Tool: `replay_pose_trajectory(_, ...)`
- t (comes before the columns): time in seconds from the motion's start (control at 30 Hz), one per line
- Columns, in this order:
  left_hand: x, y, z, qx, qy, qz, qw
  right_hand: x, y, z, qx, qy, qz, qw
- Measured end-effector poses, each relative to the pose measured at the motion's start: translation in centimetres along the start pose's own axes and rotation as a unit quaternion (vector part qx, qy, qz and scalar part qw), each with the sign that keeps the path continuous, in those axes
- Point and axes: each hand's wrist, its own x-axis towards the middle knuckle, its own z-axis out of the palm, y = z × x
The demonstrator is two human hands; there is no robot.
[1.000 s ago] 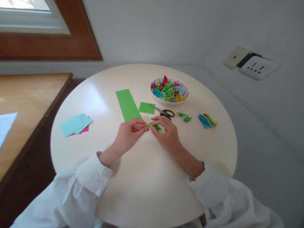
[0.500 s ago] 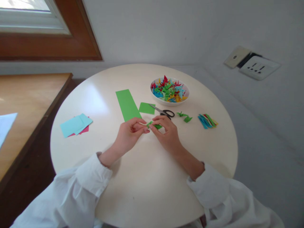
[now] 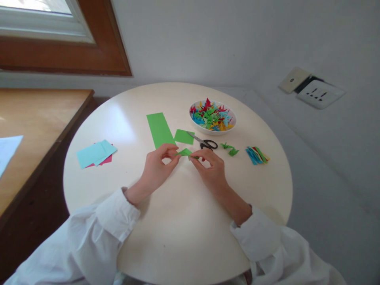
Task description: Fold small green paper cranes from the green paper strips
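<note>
Between my two hands is a small folded piece of green paper [image 3: 185, 152], raised slightly into a peak in the middle. My left hand [image 3: 159, 163] pinches its left end between thumb and fingers. At the right end, my right hand [image 3: 211, 166] is closed on the paper in the same kind of pinch. Just beyond my fingers lie a long green paper strip [image 3: 160, 128] and a small green paper rectangle [image 3: 184, 137]. Scissors with black handles [image 3: 204, 142] rest with their blade tip over that rectangle. Small folded green paper pieces [image 3: 230, 149] sit right of the scissors.
A white bowl [image 3: 212, 132] full of colourful folded paper cranes stands at the back of the round white table [image 3: 178, 237]. Light blue paper sheets [image 3: 95, 153] overlap red ones at left. A bundle of coloured paper strips [image 3: 257, 155] lies at right. A wooden table [image 3: 44, 107] adjoins on the left.
My fingers have moved apart towards the two ends of the green paper, so more of its middle shows. The whole view has shifted slightly.
</note>
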Motion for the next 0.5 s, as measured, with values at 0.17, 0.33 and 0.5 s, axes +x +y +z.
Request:
replay_pose_trajectory(0.17, 0.36, -0.28, -0.26, 0.063, -0.004, 0.104, 0.993, -0.08, -0.23, -0.02, 0.039, -0.013, 0.011, 0.999)
replay_pose_trajectory(0.33, 0.24, -0.73, -0.17, -0.008, -0.106, 0.072, 0.992, -0.23, -0.32, 0.07, 0.075, -0.030, 0.011, 0.997)
replay_pose_trajectory(0.5, -0.01, -0.61, 0.00, -0.019, -0.101, 0.072, 0.992, -0.31, -0.46, 0.06, 0.073, -0.024, 0.025, 0.997)
